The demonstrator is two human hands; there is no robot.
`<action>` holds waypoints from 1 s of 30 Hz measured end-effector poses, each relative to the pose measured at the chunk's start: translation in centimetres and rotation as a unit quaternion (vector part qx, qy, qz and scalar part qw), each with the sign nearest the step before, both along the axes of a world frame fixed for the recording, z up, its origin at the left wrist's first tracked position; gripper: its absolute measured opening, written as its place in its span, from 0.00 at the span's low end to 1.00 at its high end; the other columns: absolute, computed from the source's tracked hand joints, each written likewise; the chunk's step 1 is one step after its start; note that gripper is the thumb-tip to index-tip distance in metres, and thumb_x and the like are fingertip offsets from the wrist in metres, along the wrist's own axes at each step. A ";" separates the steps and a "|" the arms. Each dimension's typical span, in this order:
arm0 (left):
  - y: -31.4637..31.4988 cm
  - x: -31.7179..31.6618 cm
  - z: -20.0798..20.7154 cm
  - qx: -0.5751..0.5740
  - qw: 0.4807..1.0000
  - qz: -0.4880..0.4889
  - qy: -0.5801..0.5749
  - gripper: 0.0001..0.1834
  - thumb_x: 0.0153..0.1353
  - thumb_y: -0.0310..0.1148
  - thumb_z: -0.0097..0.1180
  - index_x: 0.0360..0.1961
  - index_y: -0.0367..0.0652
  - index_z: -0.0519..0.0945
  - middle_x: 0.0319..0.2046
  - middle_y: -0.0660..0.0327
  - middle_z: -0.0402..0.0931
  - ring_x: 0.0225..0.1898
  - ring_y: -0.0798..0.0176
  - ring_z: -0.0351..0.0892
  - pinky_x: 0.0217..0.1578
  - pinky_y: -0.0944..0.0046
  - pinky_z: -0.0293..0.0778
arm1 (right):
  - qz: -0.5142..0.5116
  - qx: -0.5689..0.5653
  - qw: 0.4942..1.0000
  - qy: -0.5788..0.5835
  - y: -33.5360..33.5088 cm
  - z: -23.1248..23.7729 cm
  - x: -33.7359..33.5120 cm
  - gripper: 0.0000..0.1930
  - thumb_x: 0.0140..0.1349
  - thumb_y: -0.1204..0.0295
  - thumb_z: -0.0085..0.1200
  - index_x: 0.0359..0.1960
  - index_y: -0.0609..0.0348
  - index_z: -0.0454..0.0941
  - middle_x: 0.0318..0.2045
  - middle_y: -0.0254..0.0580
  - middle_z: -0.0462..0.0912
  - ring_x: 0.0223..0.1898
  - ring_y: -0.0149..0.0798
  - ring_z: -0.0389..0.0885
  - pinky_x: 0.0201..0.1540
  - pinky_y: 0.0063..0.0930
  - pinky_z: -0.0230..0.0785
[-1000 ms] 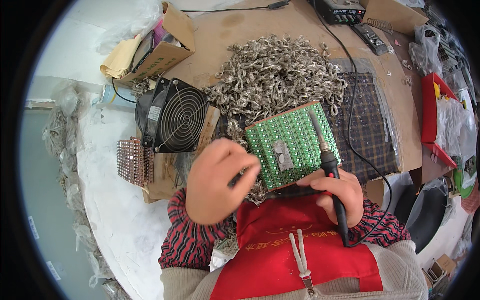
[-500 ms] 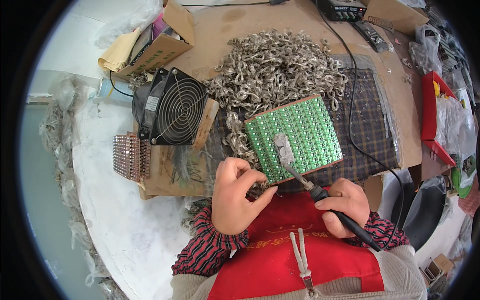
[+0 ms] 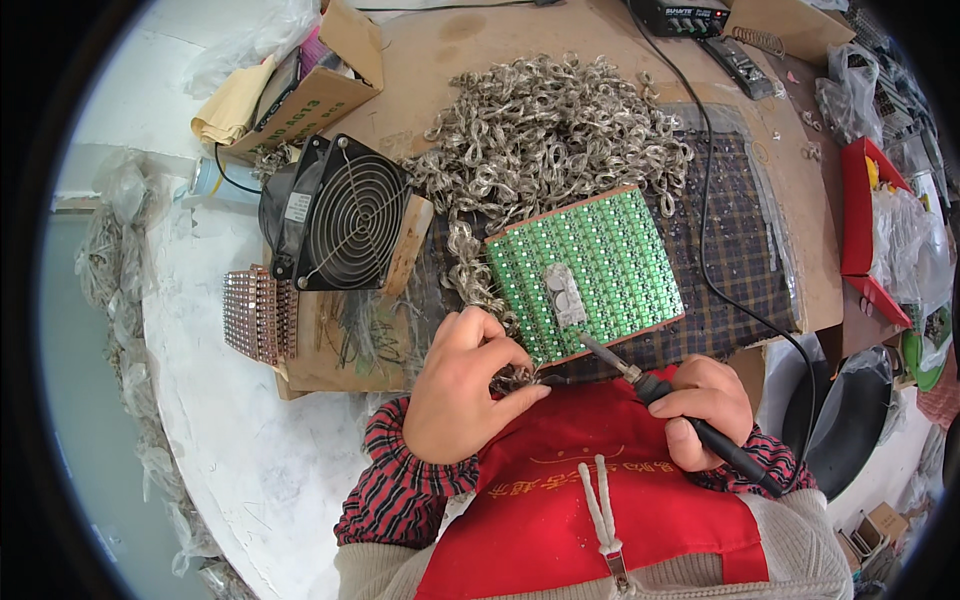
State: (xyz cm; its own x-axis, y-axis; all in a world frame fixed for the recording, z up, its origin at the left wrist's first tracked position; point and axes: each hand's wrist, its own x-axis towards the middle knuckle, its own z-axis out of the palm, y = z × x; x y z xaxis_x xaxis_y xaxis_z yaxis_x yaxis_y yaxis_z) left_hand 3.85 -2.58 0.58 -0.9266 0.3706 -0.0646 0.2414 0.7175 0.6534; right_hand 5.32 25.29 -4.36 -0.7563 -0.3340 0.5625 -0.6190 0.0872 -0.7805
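Brown sheeting covers the tabletop [image 3: 430,55], with a plaid cloth [image 3: 745,255] right of centre beside a pile of looped grey wire [image 3: 560,130]. The cardboard box [image 3: 318,110], upper left of the frame, contains a dark flat item and a pink item. The red box [image 3: 856,225], right edge, contains clear plastic bags [image 3: 897,240] and a yellow item. The green circuit panel [image 3: 620,250] lies at centre, tilted in the frame; a grey pad [image 3: 565,296] rests on it. Left hand [image 3: 462,390]: back upward, below the panel's lower-left corner, grip closed on a wire strand [image 3: 515,379] between thumb and forefinger. Right hand [image 3: 702,405]: lower right of centre, fingers curled, grip closed around the handle of the soldering iron [image 3: 735,455]. Its tip points up-left at the panel's lower edge, near the pad; contact cannot be determined.
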 end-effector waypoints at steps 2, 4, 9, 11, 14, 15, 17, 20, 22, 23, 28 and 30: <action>0.0 -0.1 -0.2 0.015 1.000 0.008 -0.014 0.12 0.51 0.31 0.74 0.32 0.38 0.83 0.36 0.56 0.71 0.42 0.51 0.73 0.45 0.56 0.71 | -0.005 -0.006 1.000 0.000 0.0 -0.1 0.0 0.08 0.59 0.71 0.60 0.39 0.58 0.83 0.24 0.39 0.76 0.19 0.38 0.74 0.20 0.31 0.66; 0.0 -0.2 -0.5 0.046 0.998 0.028 -0.035 0.11 0.51 0.30 0.73 0.32 0.38 0.83 0.35 0.56 0.71 0.41 0.52 0.74 0.44 0.56 0.72 | -0.009 -0.018 1.000 0.001 0.0 -0.2 0.0 0.08 0.59 0.71 0.60 0.39 0.58 0.83 0.23 0.39 0.76 0.19 0.38 0.74 0.20 0.31 0.66; 0.4 0.0 -1.0 0.067 0.996 0.055 -0.011 0.09 0.52 0.28 0.72 0.32 0.38 0.84 0.34 0.57 0.72 0.39 0.53 0.75 0.41 0.56 0.72 | 0.009 -0.019 1.000 0.006 -0.1 -0.5 -0.1 0.07 0.58 0.71 0.61 0.37 0.58 0.84 0.21 0.38 0.76 0.17 0.37 0.73 0.18 0.30 0.64; 0.7 0.0 -1.0 0.060 0.997 0.057 -0.005 0.08 0.52 0.28 0.71 0.32 0.38 0.85 0.34 0.57 0.72 0.39 0.53 0.75 0.41 0.56 0.72 | 0.019 -0.017 1.000 0.003 -0.2 -0.5 -0.1 0.07 0.57 0.71 0.61 0.36 0.58 0.84 0.20 0.38 0.76 0.17 0.37 0.73 0.17 0.30 0.63; 0.8 -0.2 -0.7 0.044 0.998 0.042 0.001 0.07 0.52 0.27 0.71 0.31 0.39 0.85 0.34 0.57 0.72 0.38 0.53 0.74 0.40 0.56 0.71 | 0.027 -0.015 1.000 0.000 -0.3 -0.5 -0.1 0.07 0.56 0.71 0.61 0.35 0.58 0.84 0.20 0.38 0.76 0.17 0.37 0.73 0.17 0.30 0.63; 0.8 -0.4 -0.6 0.039 0.999 0.033 0.004 0.07 0.52 0.27 0.70 0.31 0.39 0.85 0.33 0.57 0.72 0.38 0.53 0.74 0.40 0.55 0.71 | 0.028 -0.013 1.000 0.001 -0.3 -0.5 -0.1 0.07 0.56 0.71 0.61 0.35 0.58 0.84 0.20 0.38 0.76 0.17 0.37 0.73 0.17 0.30 0.63; 0.8 -0.7 -0.3 0.026 0.999 0.015 0.010 0.06 0.52 0.27 0.70 0.30 0.39 0.84 0.33 0.57 0.71 0.38 0.53 0.73 0.40 0.54 0.71 | 0.028 -0.012 1.000 0.001 -0.4 -0.5 -0.1 0.07 0.55 0.71 0.62 0.35 0.58 0.84 0.20 0.38 0.76 0.17 0.37 0.73 0.17 0.31 0.63; 0.7 -1.1 0.2 0.002 1.000 -0.009 0.021 0.06 0.51 0.26 0.69 0.28 0.39 0.83 0.33 0.57 0.70 0.38 0.52 0.72 0.39 0.53 0.71 | 0.024 -0.019 1.000 0.001 -0.6 -0.5 -0.1 0.07 0.54 0.72 0.62 0.35 0.58 0.84 0.19 0.37 0.75 0.16 0.37 0.72 0.17 0.31 0.62; 0.8 -1.2 0.4 -0.015 0.999 -0.022 0.030 0.06 0.50 0.26 0.68 0.27 0.40 0.81 0.32 0.57 0.69 0.38 0.51 0.72 0.40 0.53 0.71 | 0.021 -0.026 0.999 0.000 -0.8 -0.5 -0.1 0.07 0.53 0.72 0.62 0.34 0.57 0.84 0.18 0.36 0.75 0.16 0.37 0.72 0.17 0.31 0.61; 0.9 -1.3 0.5 -0.021 0.999 -0.025 0.031 0.06 0.50 0.26 0.68 0.26 0.40 0.81 0.32 0.56 0.69 0.38 0.50 0.72 0.40 0.53 0.71 | 0.026 -0.020 0.999 -0.003 -0.9 -0.5 -0.2 0.07 0.53 0.72 0.62 0.34 0.57 0.84 0.18 0.36 0.75 0.16 0.37 0.72 0.17 0.31 0.61; 1.2 -1.5 0.6 -0.043 0.998 -0.032 0.028 0.07 0.49 0.25 0.67 0.25 0.40 0.79 0.32 0.56 0.69 0.38 0.50 0.72 0.40 0.54 0.72 | 0.031 -0.010 0.999 -0.013 -1.4 -0.6 -0.3 0.08 0.52 0.72 0.63 0.34 0.57 0.84 0.18 0.36 0.74 0.16 0.38 0.72 0.16 0.31 0.60; 1.2 -1.6 0.5 -0.036 0.999 -0.030 0.021 0.07 0.49 0.25 0.67 0.25 0.41 0.79 0.32 0.57 0.69 0.38 0.50 0.72 0.40 0.54 0.72 | 0.025 -0.009 1.000 -0.010 -1.5 -0.7 -0.3 0.08 0.51 0.72 0.63 0.34 0.57 0.84 0.18 0.36 0.74 0.15 0.37 0.72 0.16 0.31 0.60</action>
State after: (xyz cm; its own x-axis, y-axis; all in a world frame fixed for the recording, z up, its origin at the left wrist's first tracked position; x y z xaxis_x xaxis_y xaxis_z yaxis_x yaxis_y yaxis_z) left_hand 2.27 -1.41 1.12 -0.9050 0.4219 -0.0550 0.3119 0.7458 0.5887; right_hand 5.02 23.81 -5.03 -0.7495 -0.3617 0.5545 -0.6071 0.0415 -0.7936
